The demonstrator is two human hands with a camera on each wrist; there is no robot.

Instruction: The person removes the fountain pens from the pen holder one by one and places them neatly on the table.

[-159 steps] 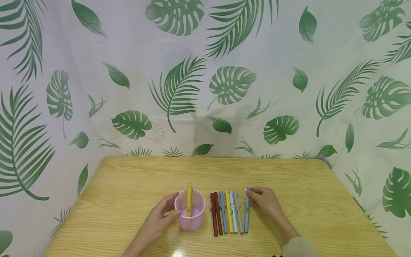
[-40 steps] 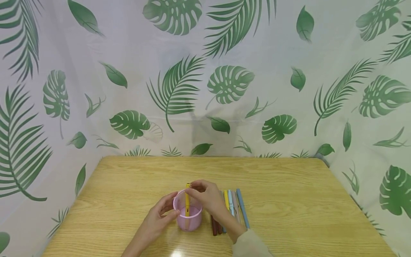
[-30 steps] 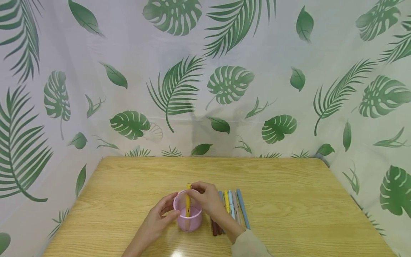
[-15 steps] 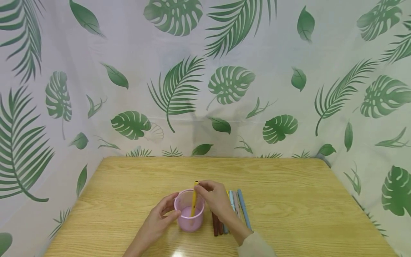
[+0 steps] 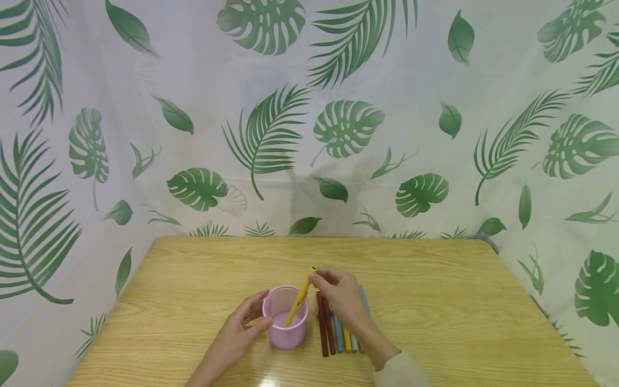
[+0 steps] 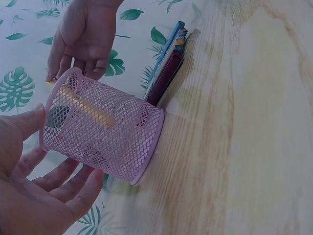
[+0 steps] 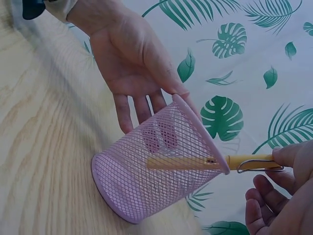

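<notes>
A pink mesh pen holder [image 5: 286, 339] stands upright on the table. My left hand [image 5: 236, 327] holds it from the left side, thumb at the rim and fingers round the far side; the left wrist view shows these fingers [image 6: 73, 191] against the mesh. Between thumb and fingers my right hand [image 5: 344, 301] pinches the top of a yellow pen [image 5: 301, 296], near its clip. That pen leans to the right across the rim, its lower part inside the holder, visible through the mesh in the right wrist view.
To the right of the holder lies a row of several pens, among them dark red pens [image 5: 323, 333], a blue pen [image 5: 339, 341] and another yellow pen [image 5: 347, 344]. My right hand and forearm cover part of the row. A leaf-patterned cloth [image 5: 271, 209] hangs behind the wooden table [image 5: 203, 269].
My right hand has gone from a blue pen at the row's right end to the yellow pen in the holder. The yellow pen has tilted right and risen a little. My left hand stays put.
</notes>
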